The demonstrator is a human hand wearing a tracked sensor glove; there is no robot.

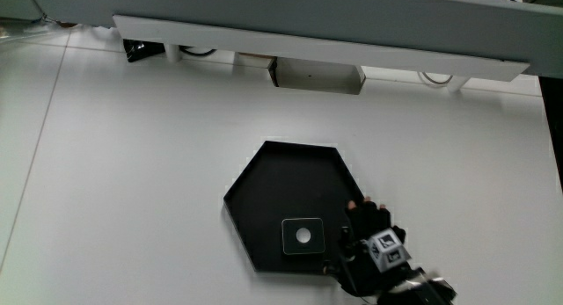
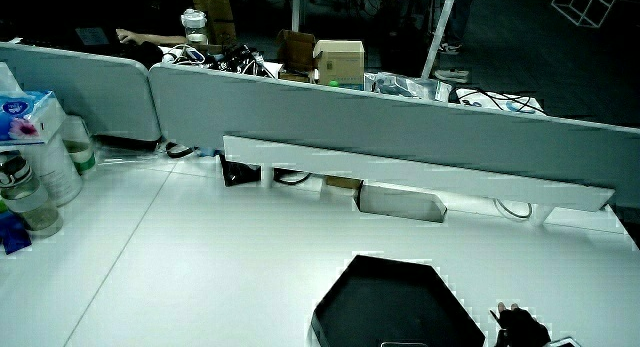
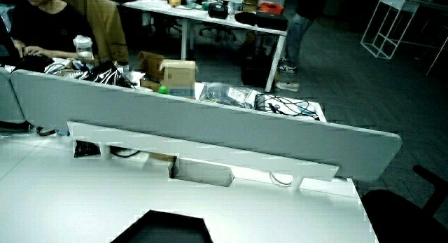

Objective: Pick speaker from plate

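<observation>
One speaker lies flat in the black plate on the white counter, in the part nearest me. My hand rests at the plate's rim just beside it, fingers loosely spread, holding nothing.

Hands beside plate (black, hexagonal)

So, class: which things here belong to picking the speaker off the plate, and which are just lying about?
Belong to the job:
- small square black speaker
- black hexagonal plate under it
- the black-gloved hand beside the speaker, over the plate's edge

Just lying about:
- tissue box
- clear bottle
- grey partition
</observation>
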